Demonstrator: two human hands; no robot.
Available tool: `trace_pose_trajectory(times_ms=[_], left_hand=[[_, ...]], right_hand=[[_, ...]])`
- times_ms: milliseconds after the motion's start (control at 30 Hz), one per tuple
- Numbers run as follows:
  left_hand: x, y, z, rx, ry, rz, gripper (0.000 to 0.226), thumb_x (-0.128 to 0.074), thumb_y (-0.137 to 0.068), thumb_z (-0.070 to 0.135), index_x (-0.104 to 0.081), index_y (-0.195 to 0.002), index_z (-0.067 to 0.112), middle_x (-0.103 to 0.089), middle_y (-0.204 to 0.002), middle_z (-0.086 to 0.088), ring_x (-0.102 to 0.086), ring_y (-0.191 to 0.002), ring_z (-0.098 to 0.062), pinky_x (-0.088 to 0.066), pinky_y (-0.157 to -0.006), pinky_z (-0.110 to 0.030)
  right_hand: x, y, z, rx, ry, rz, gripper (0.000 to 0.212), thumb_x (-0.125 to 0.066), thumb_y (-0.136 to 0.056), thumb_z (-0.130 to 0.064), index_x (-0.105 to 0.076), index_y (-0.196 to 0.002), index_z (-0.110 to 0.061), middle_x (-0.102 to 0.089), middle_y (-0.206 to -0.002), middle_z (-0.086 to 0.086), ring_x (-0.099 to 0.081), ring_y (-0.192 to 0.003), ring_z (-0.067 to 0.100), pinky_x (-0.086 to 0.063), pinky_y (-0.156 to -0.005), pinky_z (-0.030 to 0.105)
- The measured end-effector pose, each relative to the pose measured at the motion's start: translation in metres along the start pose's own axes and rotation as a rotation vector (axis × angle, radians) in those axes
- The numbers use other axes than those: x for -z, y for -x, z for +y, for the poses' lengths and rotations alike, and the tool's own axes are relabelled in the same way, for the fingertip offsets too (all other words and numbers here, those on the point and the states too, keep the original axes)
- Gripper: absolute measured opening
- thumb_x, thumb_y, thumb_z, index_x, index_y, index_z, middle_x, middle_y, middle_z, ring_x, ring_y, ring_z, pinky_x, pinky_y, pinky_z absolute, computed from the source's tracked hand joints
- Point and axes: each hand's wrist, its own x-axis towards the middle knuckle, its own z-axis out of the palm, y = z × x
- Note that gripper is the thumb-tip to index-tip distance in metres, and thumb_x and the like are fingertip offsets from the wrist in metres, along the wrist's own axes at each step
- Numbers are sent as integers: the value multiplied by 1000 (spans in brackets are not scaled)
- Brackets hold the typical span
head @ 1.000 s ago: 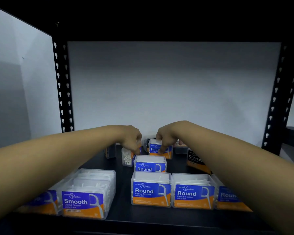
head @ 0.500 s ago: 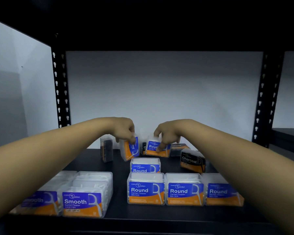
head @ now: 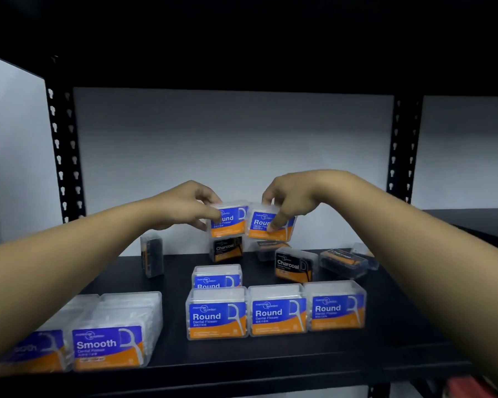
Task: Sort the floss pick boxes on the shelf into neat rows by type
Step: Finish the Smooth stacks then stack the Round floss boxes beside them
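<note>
my left hand [head: 184, 208] covers the start of the label on its box [head: 227, 218]. my right thumb [head: 279, 221] hides part of "round" on the other box [head: 266, 225]. the leftmost smooth box [head: 32, 350] is blurred, cut by the frame's edge.

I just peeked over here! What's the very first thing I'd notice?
Two hands in the middle, each holding up a blue-and-orange Round box: the left hand grips one Round box and the right hand pinches another Round box beside it. Below, three Round boxes line the front of the dark shelf, with black Charcoal boxes scattered behind.
</note>
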Motion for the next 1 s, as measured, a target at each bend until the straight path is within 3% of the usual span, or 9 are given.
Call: trace_pose_trajectory(times_ms=[167,367,600,800,1000], left_hand=[[-17,-1,14,-64,3,-144,28,-77,-87,18,-73,-114,14,-79,-103,1,-72,-97,-14,-60,-86,-33],[-40,-8,29,-81,-64,-202,30,-78,-86,18,-73,-114,13,-79,-101,0,-73,-98,-17,-59,-79,-27],[-56,-17,33,-62,-236,-321,34,-82,-82,22,-75,-114,16,-80,-102,6,-74,-99,-14,-58,-96,-42],[-61,-21,30,-16,-348,-413,36,-81,-83,26,-73,-117,20,-78,-106,10,-73,-100,-9,-58,-96,-38],[-74,-19,28,12,-364,-482,34,-81,-83,24,-73,-116,18,-78,-107,8,-74,-99,-10,-59,-95,-39]], right_hand=[[6,28,16,-57,-1,-64,17,-82,-85,-31,-66,-91,-30,-70,-96,-8,-68,-86,14,-60,-70,34],[-9,49,40,-122,-57,-153,35,-81,-87,-23,-62,-115,-29,-67,-101,-8,-70,-92,20,-64,-81,43],[-28,49,61,-149,-93,-184,32,-81,-87,-22,-66,-116,-23,-71,-104,-2,-72,-88,18,-65,-78,38],[-43,35,65,-110,-133,-259,23,-79,-89,-21,-70,-109,-20,-74,-102,-4,-72,-93,19,-64,-76,37],[-55,28,65,-82,-135,-280,35,-85,-83,-21,-74,-116,-15,-73,-95,-8,-72,-92,19,-64,-79,38]])
